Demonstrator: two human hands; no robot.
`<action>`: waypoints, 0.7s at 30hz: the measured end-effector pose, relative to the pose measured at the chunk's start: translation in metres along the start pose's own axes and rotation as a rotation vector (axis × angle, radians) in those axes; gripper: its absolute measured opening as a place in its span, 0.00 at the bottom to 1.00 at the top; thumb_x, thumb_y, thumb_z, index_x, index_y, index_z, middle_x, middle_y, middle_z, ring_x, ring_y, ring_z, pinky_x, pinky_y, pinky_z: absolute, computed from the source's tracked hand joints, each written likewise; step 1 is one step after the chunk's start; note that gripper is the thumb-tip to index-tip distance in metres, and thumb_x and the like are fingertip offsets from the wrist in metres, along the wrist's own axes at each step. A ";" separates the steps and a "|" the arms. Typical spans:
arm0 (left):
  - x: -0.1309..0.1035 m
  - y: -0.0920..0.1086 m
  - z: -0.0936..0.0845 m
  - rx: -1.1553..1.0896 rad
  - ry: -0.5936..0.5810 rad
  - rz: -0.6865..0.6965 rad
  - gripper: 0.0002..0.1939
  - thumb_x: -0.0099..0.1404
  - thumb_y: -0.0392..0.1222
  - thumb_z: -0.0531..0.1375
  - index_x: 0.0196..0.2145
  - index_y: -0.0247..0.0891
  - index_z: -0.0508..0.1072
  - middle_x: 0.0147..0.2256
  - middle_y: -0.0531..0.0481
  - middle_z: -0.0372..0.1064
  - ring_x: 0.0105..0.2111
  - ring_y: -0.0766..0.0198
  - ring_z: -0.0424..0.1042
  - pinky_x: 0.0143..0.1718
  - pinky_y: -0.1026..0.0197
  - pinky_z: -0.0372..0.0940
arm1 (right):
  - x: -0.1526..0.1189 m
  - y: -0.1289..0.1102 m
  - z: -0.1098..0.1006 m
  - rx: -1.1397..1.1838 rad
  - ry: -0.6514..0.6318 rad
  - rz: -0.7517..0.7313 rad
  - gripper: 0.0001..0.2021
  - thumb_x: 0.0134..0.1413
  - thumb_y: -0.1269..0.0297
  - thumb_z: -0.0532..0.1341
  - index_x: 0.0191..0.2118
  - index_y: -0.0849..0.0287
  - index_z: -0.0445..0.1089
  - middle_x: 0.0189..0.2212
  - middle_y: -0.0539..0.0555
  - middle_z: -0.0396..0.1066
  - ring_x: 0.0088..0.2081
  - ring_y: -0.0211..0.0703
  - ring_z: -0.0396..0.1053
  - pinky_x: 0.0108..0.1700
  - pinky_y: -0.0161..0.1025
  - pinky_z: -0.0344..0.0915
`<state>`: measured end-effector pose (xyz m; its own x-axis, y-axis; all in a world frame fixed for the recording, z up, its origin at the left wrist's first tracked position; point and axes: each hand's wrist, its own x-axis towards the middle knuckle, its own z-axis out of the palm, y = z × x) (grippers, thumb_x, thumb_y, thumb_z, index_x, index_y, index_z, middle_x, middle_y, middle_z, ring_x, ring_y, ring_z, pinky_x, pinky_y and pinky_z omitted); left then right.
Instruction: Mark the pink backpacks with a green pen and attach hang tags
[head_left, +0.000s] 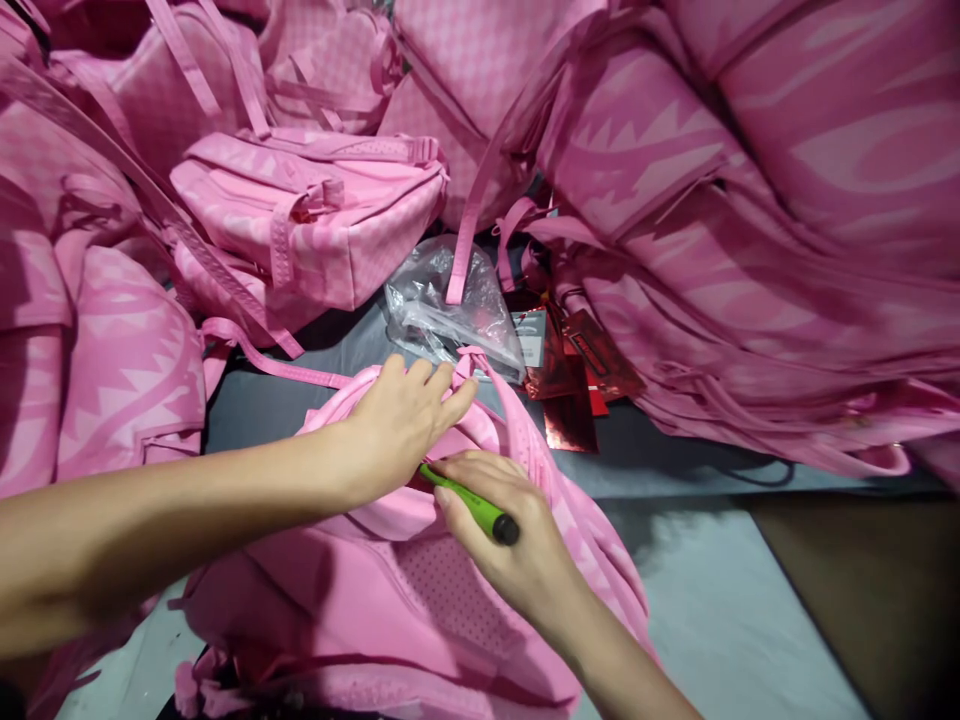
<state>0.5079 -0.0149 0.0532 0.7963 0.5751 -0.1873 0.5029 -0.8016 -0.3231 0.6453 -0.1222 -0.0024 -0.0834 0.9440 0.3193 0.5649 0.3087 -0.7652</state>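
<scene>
A pink backpack [480,590] lies in front of me at the table's edge, its mesh panel facing up. My left hand [405,420] is closed on the fabric at the top of this backpack, near the looped strap. My right hand [510,520] is wrapped round a green tool [472,502] with a black end; its tip points up and left into the fabric close under my left hand. What the tip touches is hidden by the fabric and fingers.
Pink backpacks [645,200] are heaped at the back and right, with a smaller pink bag [322,220] behind my left hand. A clear plastic bag [442,300] and red tags [555,360] lie on the dark table [637,460]. Loose straps hang among them.
</scene>
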 end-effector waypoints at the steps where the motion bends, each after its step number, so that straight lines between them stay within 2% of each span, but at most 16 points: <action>1: -0.001 0.000 0.000 0.000 -0.001 -0.001 0.33 0.68 0.33 0.50 0.69 0.35 0.48 0.58 0.37 0.61 0.46 0.49 0.65 0.40 0.50 0.59 | -0.001 -0.001 0.001 -0.014 0.022 0.012 0.06 0.60 0.67 0.61 0.41 0.57 0.74 0.36 0.53 0.78 0.40 0.45 0.74 0.44 0.46 0.69; 5: -0.002 0.001 -0.002 -0.013 -0.017 0.002 0.34 0.67 0.32 0.50 0.69 0.34 0.47 0.59 0.36 0.60 0.47 0.49 0.64 0.41 0.49 0.59 | -0.005 -0.005 0.006 -0.079 0.105 0.038 0.05 0.59 0.67 0.61 0.40 0.57 0.74 0.36 0.54 0.77 0.39 0.46 0.74 0.43 0.46 0.69; 15: 0.000 -0.001 0.001 -0.050 -0.010 0.008 0.35 0.67 0.37 0.54 0.69 0.35 0.48 0.59 0.35 0.60 0.48 0.48 0.65 0.42 0.50 0.60 | -0.007 -0.007 0.012 -0.090 0.132 0.074 0.05 0.59 0.66 0.61 0.38 0.56 0.74 0.35 0.52 0.78 0.37 0.44 0.74 0.42 0.45 0.67; 18: -0.002 -0.007 -0.007 -0.073 -0.078 0.034 0.46 0.62 0.42 0.63 0.70 0.40 0.43 0.63 0.35 0.54 0.54 0.45 0.62 0.46 0.48 0.61 | -0.010 -0.006 0.009 -0.178 0.142 0.091 0.05 0.59 0.65 0.61 0.36 0.56 0.74 0.32 0.52 0.78 0.33 0.45 0.74 0.41 0.47 0.65; 21: -0.012 -0.017 -0.018 -0.111 -0.213 -0.019 0.63 0.51 0.49 0.72 0.70 0.47 0.34 0.70 0.36 0.38 0.61 0.41 0.54 0.51 0.46 0.61 | -0.013 -0.008 0.011 -0.145 0.145 0.089 0.06 0.60 0.64 0.60 0.36 0.57 0.75 0.32 0.53 0.77 0.33 0.46 0.74 0.40 0.47 0.65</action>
<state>0.4958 -0.0104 0.0773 0.7035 0.6021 -0.3776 0.5604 -0.7967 -0.2263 0.6331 -0.1358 -0.0067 0.0847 0.9369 0.3391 0.6779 0.1952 -0.7088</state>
